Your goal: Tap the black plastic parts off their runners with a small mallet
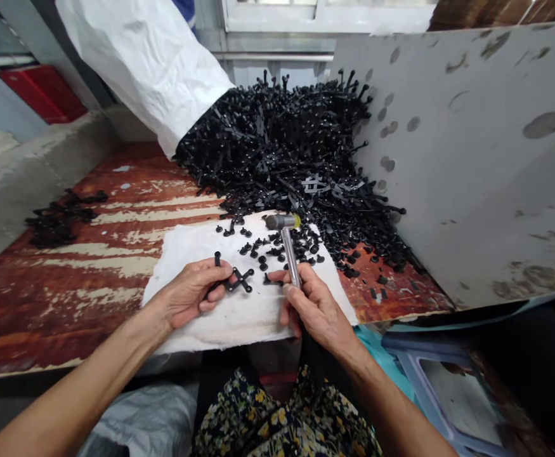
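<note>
My left hand point(198, 289) pinches black plastic pieces, among them a cross-shaped part point(241, 280) that sticks out to the right of the fingertips. My right hand point(308, 298) is closed round the metal handle of a small hammer point(291, 254), whose dark and yellow head points up and away from me. A small black piece point(272, 280) shows at the right hand's index fingertip. Both hands are over a white cloth point(175, 254). Several small black knobbed pieces point(262, 260) are scattered on the cloth beyond the hands.
A large heap of black plastic parts point(281, 139) spills from a white sack point(148, 70) at the back. A smaller black pile point(63, 219) sits on the worn red tabletop point(115, 279) at the left. A grey board point(462, 158) stands along the right. A bluish stool point(448, 393) is lower right.
</note>
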`<state>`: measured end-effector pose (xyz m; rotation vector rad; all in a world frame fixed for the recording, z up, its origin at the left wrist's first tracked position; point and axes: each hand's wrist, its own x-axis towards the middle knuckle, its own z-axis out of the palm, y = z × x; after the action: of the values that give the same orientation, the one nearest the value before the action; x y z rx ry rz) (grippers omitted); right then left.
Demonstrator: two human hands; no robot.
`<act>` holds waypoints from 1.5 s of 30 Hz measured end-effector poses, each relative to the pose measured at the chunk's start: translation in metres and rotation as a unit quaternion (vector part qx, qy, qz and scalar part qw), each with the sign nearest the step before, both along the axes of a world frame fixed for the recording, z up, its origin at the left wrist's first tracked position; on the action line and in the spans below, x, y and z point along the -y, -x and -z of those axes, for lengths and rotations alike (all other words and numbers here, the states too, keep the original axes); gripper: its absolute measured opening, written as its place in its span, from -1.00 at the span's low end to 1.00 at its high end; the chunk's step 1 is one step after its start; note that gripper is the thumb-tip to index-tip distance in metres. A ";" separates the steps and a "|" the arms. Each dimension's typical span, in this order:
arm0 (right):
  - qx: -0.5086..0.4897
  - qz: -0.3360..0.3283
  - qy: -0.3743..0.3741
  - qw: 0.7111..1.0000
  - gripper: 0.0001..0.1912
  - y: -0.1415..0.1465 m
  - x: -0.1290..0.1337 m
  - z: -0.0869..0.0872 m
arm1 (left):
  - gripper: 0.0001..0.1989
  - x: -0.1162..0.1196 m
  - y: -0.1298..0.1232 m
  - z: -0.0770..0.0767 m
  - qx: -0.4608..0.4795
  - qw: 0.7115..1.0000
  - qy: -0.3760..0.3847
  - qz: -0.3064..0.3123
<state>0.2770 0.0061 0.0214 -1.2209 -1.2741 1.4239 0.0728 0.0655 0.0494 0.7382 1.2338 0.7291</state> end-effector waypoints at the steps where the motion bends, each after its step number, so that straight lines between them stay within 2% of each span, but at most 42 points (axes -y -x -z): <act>1: -0.003 -0.003 0.001 1.000 -0.73 0.000 0.001 0.001 | -0.72 -0.001 0.001 0.001 0.003 1.000 0.001 0.007; 5: -0.033 0.033 -0.006 0.999 -0.71 0.002 0.002 0.006 | -0.61 0.000 -0.004 0.002 -0.006 1.000 -0.007 0.016; 9: -0.060 0.080 0.000 0.995 -0.69 0.004 0.001 0.010 | -0.60 0.001 -0.014 0.004 -0.011 0.999 -0.014 0.031; 13: -0.065 0.082 -0.005 0.995 -0.71 0.004 0.002 0.010 | -0.63 0.001 -0.022 0.004 -0.007 0.998 -0.002 0.057; 20: -0.049 0.074 0.001 0.996 -0.77 0.003 0.003 0.008 | -0.69 0.002 -0.027 0.003 -0.030 0.998 -0.004 0.059; 30: -0.058 0.127 -0.023 0.990 -0.75 0.008 0.003 0.010 | -0.82 0.000 -0.036 -0.004 -0.075 0.996 0.013 0.048; 45: -0.068 0.119 -0.019 0.990 -0.76 0.007 0.003 0.009 | -0.82 -0.002 -0.040 -0.011 -0.094 0.994 0.039 0.049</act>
<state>0.2705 0.0028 0.0123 -1.1859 -1.0215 1.2820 0.1133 0.0676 0.0603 0.8099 1.3786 0.5368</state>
